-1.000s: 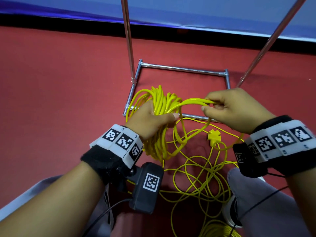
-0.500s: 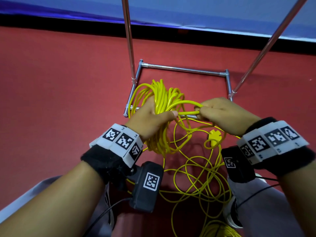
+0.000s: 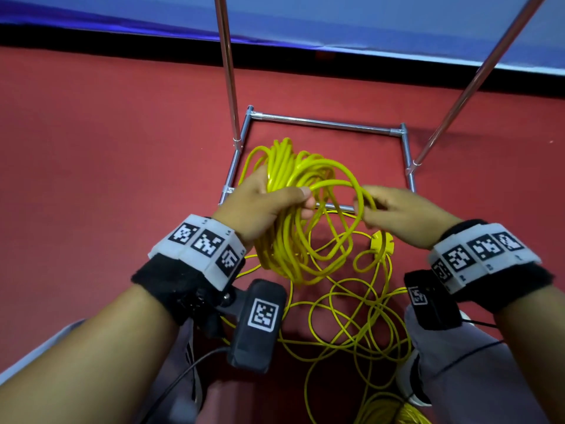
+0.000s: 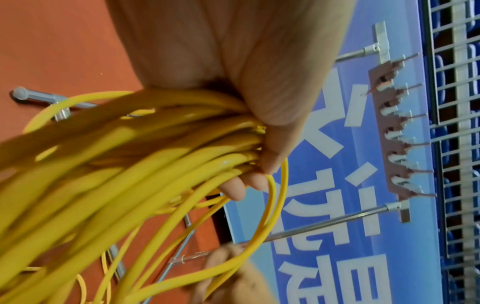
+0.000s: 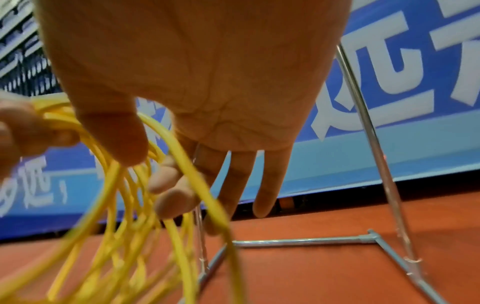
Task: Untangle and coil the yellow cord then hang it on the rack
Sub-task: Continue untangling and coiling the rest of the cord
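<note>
My left hand [image 3: 263,206] has its grip wrapped round the gathered loops of the thin yellow plastic cord [image 3: 290,240], held above the chrome tube rack's base frame [image 3: 324,120]. My right hand [image 3: 397,215] lightly pinches the newest loop. The slack tangled on the red floor [image 3: 91,148] below the frame could snag and knot if I pull hard.

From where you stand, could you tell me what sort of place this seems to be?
Probably an indoor sports hall: a red floor, a blue printed barrier banner along its edge, and metal railings behind it.
</note>
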`<state>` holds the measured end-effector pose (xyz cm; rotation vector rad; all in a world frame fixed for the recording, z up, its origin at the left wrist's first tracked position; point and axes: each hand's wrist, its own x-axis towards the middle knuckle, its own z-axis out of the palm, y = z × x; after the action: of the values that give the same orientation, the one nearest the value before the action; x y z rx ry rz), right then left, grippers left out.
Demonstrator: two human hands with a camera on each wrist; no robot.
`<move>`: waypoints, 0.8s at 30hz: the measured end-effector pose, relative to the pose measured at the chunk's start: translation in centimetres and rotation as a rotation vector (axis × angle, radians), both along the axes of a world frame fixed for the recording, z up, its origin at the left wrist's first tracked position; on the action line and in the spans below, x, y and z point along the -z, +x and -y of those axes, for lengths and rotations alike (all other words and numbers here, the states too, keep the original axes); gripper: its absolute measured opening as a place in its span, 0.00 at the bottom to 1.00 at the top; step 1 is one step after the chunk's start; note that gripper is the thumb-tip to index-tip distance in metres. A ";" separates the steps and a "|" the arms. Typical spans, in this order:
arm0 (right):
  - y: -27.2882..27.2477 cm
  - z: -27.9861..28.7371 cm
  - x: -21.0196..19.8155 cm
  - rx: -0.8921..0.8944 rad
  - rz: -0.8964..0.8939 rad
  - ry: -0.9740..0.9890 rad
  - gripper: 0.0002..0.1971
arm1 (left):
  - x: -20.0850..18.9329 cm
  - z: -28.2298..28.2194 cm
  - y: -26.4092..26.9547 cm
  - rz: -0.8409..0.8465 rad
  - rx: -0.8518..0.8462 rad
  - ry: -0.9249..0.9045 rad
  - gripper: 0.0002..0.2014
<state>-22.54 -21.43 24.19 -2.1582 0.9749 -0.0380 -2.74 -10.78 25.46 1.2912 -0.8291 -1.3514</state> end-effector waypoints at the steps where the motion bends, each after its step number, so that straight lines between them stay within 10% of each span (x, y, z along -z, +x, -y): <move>1: -0.6 0.1 0.4 -0.004 -0.036 0.028 0.07 | -0.1 0.1 0.2 -0.013 -0.032 0.001 0.04; 7: -1.6 0.9 -0.8 0.150 0.310 0.153 0.18 | 0.1 -0.1 1.2 -0.025 0.001 -0.001 0.05; 19: 0.7 -0.5 -2.3 -0.097 0.176 -0.095 0.23 | 0.7 -0.6 -0.4 -0.005 0.211 0.019 0.04; 24: -0.5 0.3 -1.5 0.117 0.265 0.195 0.12 | 0.6 -0.3 -0.2 0.001 0.102 0.047 0.05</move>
<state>-23.01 -21.76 25.72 -1.8614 0.9094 -0.2678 -2.90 -10.47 24.88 1.3002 -0.8784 -1.4586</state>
